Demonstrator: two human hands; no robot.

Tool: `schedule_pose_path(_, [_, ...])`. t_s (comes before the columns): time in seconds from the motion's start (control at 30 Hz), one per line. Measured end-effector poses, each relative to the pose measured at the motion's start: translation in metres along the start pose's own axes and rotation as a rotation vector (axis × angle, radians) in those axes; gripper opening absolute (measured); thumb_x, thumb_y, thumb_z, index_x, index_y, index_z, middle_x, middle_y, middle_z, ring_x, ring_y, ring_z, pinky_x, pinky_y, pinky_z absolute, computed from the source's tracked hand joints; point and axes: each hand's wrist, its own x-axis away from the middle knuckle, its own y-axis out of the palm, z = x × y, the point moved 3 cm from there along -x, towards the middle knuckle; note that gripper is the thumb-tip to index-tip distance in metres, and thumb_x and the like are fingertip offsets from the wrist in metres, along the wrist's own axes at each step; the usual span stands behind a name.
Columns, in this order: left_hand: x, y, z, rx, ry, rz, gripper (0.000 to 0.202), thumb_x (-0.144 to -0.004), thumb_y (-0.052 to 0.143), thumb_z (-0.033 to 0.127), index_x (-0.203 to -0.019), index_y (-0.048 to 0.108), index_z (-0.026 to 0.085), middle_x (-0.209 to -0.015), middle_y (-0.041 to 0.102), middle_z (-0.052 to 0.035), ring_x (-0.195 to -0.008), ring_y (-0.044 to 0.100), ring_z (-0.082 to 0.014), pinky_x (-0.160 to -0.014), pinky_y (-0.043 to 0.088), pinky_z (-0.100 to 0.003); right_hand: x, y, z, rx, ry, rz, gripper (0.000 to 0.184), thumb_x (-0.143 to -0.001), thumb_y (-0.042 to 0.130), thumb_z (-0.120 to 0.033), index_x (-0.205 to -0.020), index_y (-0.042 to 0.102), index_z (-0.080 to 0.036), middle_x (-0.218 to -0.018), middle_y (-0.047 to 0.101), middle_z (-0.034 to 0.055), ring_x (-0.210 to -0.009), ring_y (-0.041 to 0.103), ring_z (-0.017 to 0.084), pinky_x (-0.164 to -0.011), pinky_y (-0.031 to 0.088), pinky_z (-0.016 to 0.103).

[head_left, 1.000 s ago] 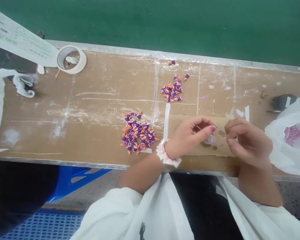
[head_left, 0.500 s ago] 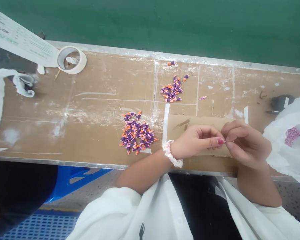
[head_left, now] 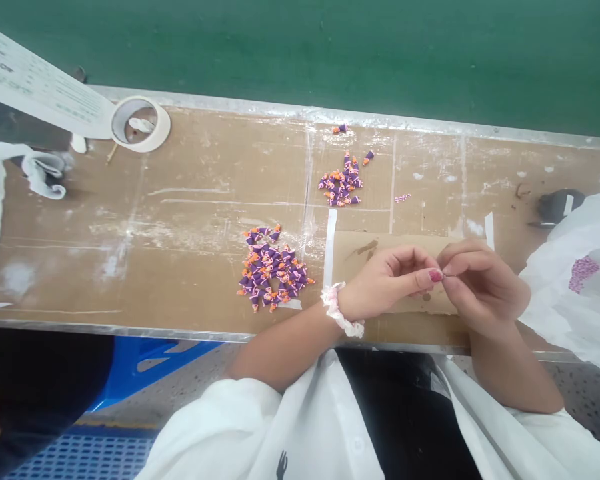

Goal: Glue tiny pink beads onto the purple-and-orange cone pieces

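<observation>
My left hand (head_left: 387,280) and my right hand (head_left: 483,283) meet fingertip to fingertip over a taped-down cardboard strip (head_left: 365,248) near the bench's front edge. Both pinch something tiny that I cannot make out. A white scrunchie (head_left: 339,310) circles my left wrist. To the left of my left hand lies a large heap of small purple-and-orange pieces (head_left: 273,270). A smaller heap of the same pieces (head_left: 343,181) sits farther back, with a few strays near the far edge.
A roll of masking tape (head_left: 140,123) and a printed paper sheet (head_left: 35,83) lie at the back left. A white plastic bag (head_left: 577,280) holding pink bits is at the right. A dark object (head_left: 555,205) sits behind it. Green floor lies beyond the worn bench (head_left: 180,220).
My hands came together from a slight gap into a shared pinch. The small clear round item seen under my left fingers a second ago is out of sight.
</observation>
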Motion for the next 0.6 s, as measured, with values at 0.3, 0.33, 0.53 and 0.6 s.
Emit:
schedule_pose_path(0.3, [0.002, 0.005, -0.001, -0.019, 0.041, 0.028, 0.036, -0.075, 0.079, 0.039, -0.075, 0.053, 0.014, -0.069, 0.055, 0.0037, -0.061, 0.052, -0.0042, -0.062, 0.046, -0.020, 0.004, 0.001, 0.002, -0.139, 0.075, -0.102, 0.012, -0.088, 0.059, -0.011, -0.093, 0.058, -0.022, -0.079, 0.056, 0.0021, -0.070, 0.054, 0.015, -0.060, 0.046, 0.030])
schedule_pose_path(0.33, [0.002, 0.005, 0.000, -0.058, 0.092, 0.056, 0.035, -0.076, 0.078, 0.039, -0.076, 0.053, 0.015, -0.071, 0.056, 0.0034, -0.063, 0.053, -0.0046, -0.062, 0.046, -0.020, 0.004, 0.001, 0.003, -0.156, 0.089, -0.112, 0.010, -0.089, 0.058, -0.013, -0.091, 0.057, -0.022, -0.078, 0.055, 0.0021, -0.070, 0.054, 0.015, -0.061, 0.046, 0.030])
schedule_pose_path(0.53, [0.012, 0.004, 0.013, -0.668, 0.632, 0.177, 0.007, -0.087, 0.067, 0.026, -0.091, 0.066, 0.020, -0.086, 0.064, -0.0008, -0.078, 0.061, -0.0087, -0.072, 0.050, -0.022, -0.001, 0.004, 0.004, -0.371, 0.215, -0.193, 0.008, -0.094, 0.052, -0.020, -0.088, 0.057, -0.022, -0.073, 0.053, 0.0018, -0.066, 0.052, 0.016, -0.055, 0.045, 0.029])
schedule_pose_path(0.6, [0.015, 0.005, 0.017, -0.842, 0.783, 0.126, 0.007, -0.090, 0.062, 0.021, -0.091, 0.069, 0.021, -0.091, 0.067, -0.0021, -0.083, 0.064, -0.0094, -0.075, 0.052, -0.022, -0.002, 0.006, 0.003, -0.464, 0.265, -0.230, 0.009, -0.094, 0.053, -0.020, -0.086, 0.057, -0.021, -0.071, 0.051, 0.0009, -0.063, 0.049, 0.014, -0.053, 0.043, 0.027])
